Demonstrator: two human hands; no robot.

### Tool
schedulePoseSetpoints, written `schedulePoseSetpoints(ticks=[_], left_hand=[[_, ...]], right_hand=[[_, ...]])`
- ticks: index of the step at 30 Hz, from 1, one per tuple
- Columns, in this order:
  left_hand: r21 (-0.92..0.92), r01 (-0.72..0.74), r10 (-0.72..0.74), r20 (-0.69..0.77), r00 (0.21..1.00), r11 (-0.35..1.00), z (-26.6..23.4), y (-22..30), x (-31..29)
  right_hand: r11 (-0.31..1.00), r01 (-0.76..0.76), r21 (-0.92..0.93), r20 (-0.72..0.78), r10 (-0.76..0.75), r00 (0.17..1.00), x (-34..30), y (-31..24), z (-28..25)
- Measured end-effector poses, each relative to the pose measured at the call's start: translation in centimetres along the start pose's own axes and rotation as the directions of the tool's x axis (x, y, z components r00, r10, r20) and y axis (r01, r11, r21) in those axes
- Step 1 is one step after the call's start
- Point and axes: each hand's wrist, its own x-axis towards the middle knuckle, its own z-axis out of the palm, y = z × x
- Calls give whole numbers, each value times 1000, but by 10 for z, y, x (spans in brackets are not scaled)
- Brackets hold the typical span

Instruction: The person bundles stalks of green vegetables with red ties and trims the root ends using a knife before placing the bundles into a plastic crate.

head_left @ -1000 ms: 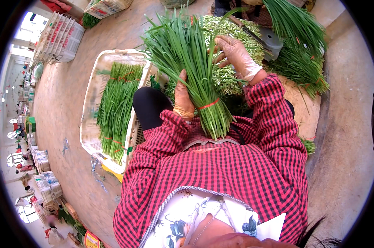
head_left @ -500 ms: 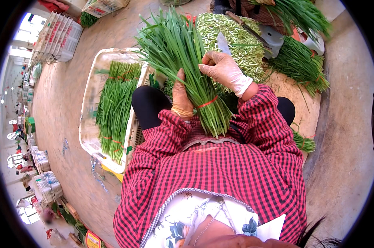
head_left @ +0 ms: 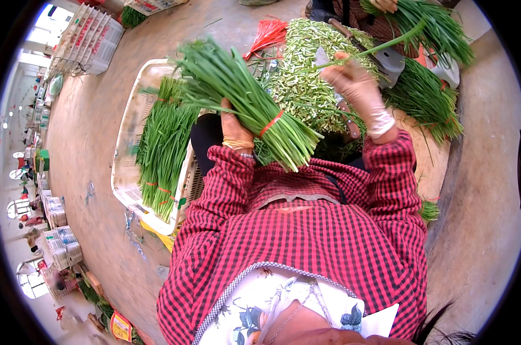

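My left hand (head_left: 236, 129), in a thin glove, is closed around a bunch of long green chives (head_left: 246, 100). A red band (head_left: 271, 123) ties the bunch near its pale cut ends, which point to the lower right. My right hand (head_left: 357, 89), gloved and blurred by motion, is raised apart from the bunch, right of it. A single long green leaf (head_left: 387, 43) runs across its fingertips and appears pinched there. Below that hand, a knife with a riveted brown handle (head_left: 347, 118) is partly hidden, among a heap of chopped pale-green stalk ends (head_left: 300, 63).
To my left, a white plastic crate (head_left: 122, 155) holds banded chive bunches (head_left: 165, 144). Red strips (head_left: 267, 35) lie beyond it. More bunches (head_left: 426, 100) rest on a board at right. Another person's hand (head_left: 385, 4) holds greens at the top. Stacked crates (head_left: 86, 43) stand far left.
My right hand has left the bunch and moved right, a long leaf now at its fingers. My left hand has shifted slightly left and up, tilting the bunch further over.
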Motion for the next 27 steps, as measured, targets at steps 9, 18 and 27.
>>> schedulePoseSetpoints(ticks=[9, 18, 27], left_hand=[[307, -67, 79, -28, 996, 949, 72, -23, -28], [-14, 142, -142, 4, 990, 990, 58, -7, -28], [225, -27, 31, -16, 999, 974, 72, 6, -11]], right_hand=[[956, 81, 281, -224, -17, 974, 39, 17, 64], [812, -5, 583, -286, 212, 934, 4, 52, 4], [960, -273, 61, 21, 272, 962, -42, 69, 11]])
